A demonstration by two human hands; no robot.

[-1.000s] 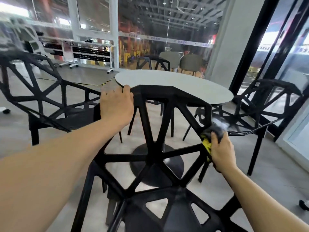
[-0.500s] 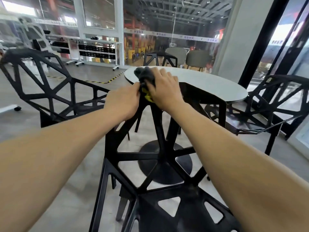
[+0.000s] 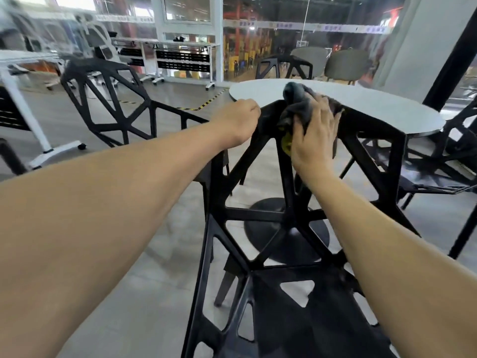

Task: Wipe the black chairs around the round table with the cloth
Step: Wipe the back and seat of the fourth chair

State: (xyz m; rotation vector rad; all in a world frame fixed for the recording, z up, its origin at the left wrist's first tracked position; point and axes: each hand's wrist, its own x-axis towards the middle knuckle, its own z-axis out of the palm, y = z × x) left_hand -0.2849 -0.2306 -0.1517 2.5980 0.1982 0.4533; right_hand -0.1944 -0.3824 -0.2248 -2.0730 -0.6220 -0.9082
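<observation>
Right hand [image 3: 313, 136] w/ grey cloth [image 3: 296, 104] slid right along chair back's top edge.
L hand [image 3: 238, 122] grips black chair [image 3: 271, 218] top; R hand's fingers lie flat, pressing cloth beside round worktop [image 3: 374, 107].

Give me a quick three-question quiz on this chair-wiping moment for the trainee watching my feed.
1. True or false: the cloth is lying flat on the round table.
2. Which hand presses the cloth against the near chair? A) left hand B) right hand C) neither
3. Fill in: the left hand grips the chair's top ____ corner.

Key
1. False: the cloth is bunched on the top edge of the chair's backrest, under the right hand.
2. B: the right hand's fingers lie spread over the cloth.
3. Left: the left hand curls over the top edge there, steadying the chair.
</observation>
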